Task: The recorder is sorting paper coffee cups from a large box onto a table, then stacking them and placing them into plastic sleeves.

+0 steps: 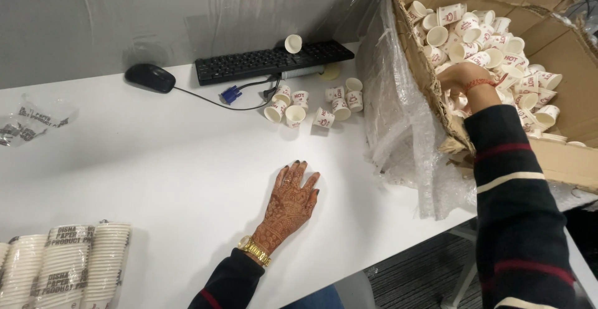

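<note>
Left hand [293, 200]: covered across the back and along the fingers in dense reddish-brown henna patterning, dark polish on the nails, a gold-coloured metal link watch band [255, 250] at the wrist, followed by a dark navy knitted sleeve [232, 281] with a thin red stripe near the cuff. Right hand [462, 80]: wrapped at the wrist by a thin red-orange thread band [483, 84], faint henna traces on the back, then a matching dark navy knitted sleeve [520, 215] banded with narrow red stripes and one cream stripe, loose and wide along the forearm.
</note>
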